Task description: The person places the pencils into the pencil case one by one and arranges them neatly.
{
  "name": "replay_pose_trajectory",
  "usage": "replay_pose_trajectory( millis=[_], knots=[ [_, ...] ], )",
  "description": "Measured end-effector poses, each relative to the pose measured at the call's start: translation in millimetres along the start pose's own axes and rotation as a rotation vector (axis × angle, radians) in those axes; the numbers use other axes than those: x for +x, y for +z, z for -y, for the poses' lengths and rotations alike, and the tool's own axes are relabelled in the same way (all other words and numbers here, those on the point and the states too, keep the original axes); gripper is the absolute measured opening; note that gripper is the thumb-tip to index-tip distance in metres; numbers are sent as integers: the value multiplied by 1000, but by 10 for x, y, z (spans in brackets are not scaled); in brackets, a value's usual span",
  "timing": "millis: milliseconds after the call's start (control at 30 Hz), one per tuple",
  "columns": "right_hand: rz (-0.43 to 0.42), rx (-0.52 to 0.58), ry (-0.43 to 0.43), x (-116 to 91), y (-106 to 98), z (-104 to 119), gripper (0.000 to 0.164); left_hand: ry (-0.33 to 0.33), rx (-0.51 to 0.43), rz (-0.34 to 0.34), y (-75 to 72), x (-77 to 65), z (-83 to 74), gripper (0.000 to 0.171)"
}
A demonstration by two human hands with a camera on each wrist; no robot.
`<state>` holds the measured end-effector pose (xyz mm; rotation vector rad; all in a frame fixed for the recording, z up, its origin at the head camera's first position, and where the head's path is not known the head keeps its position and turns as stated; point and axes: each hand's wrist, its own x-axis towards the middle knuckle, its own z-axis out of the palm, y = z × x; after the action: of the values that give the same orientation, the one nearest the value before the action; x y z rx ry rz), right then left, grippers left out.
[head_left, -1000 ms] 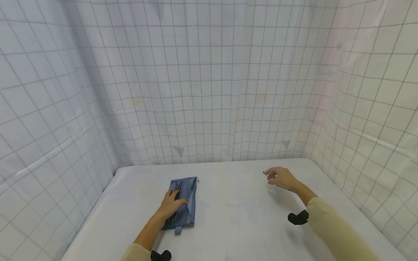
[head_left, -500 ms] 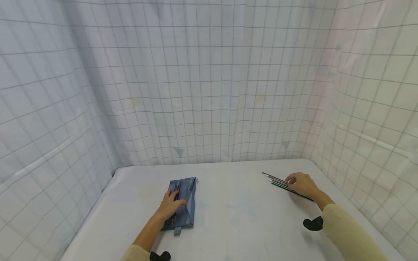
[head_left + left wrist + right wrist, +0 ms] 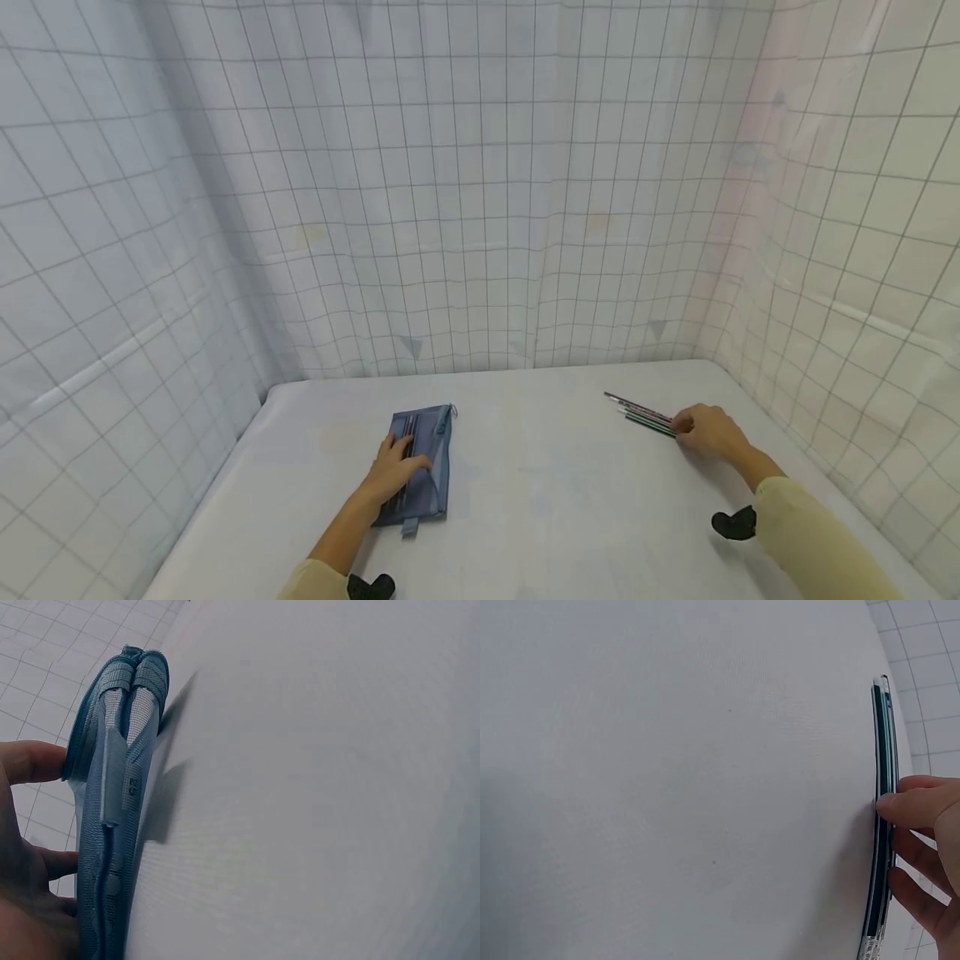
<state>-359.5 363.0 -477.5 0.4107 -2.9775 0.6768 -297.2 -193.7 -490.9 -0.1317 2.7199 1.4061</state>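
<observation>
A blue mesh zip pencil case [image 3: 429, 497] lies on the left of the table, with several long thin dark pencils showing along it. My left hand [image 3: 392, 472] rests on the case, fingers spread. In the left wrist view, the thumb touches one side of the pencil case [image 3: 112, 825]. Off to the right, my right hand [image 3: 708, 432] pinches a small bundle of pencils [image 3: 643, 415] near its right end; the palm hides that end. The right wrist view shows the thumb and fingers on opposite sides of the pencils [image 3: 883, 742].
A white cloth covers the table [image 3: 525, 500]. White gridded curtains [image 3: 480, 208] hang behind it and along both sides. A dark wrist device [image 3: 735, 523] sits by the right sleeve, another [image 3: 371, 587] by the left one.
My right hand has moved right and nearer, and more of the pencils shows to the left of it. My left hand stays on the pencil case.
</observation>
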Motion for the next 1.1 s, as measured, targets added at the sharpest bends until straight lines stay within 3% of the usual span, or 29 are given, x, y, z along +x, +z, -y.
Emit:
replay_pose_trajectory(
  millis=[633, 1100],
  knots=[
    [27, -125, -49, 33, 53, 29, 16, 4, -8, -2, 12, -13, 9, 87],
    [44, -68, -71, 80, 63, 31, 18, 3, -9, 9, 2, 6, 13, 88]
  ],
)
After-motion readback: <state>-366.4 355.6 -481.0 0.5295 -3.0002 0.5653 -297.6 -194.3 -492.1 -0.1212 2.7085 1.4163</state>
